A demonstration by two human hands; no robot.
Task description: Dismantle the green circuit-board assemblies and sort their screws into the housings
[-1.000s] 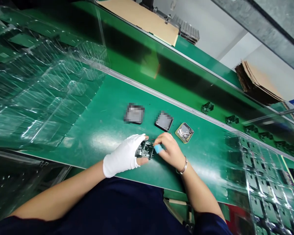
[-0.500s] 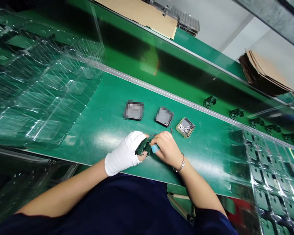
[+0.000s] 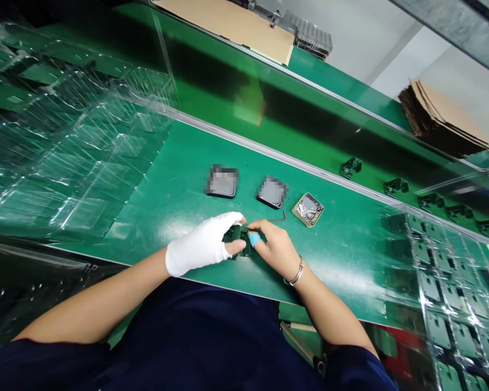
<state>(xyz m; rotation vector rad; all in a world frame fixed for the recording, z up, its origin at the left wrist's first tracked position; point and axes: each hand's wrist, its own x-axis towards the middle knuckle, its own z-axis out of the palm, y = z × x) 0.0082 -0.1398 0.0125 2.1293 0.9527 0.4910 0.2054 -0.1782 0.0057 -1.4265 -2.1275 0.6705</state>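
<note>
Glove (image 3: 195, 245) matt cloth; trays (image 3: 101, 149) clr glossy plast.

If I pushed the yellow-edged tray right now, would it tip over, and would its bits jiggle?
The yellow-edged tray would probably slide rather than tip: it looks low and sits flat on the green table. Its small shiny pieces look loose, so they'd likely jiggle.

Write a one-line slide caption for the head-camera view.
White-gloved left hand holding a small green assembly, right hand at its edge, near three small dishes on a green bench.
</note>
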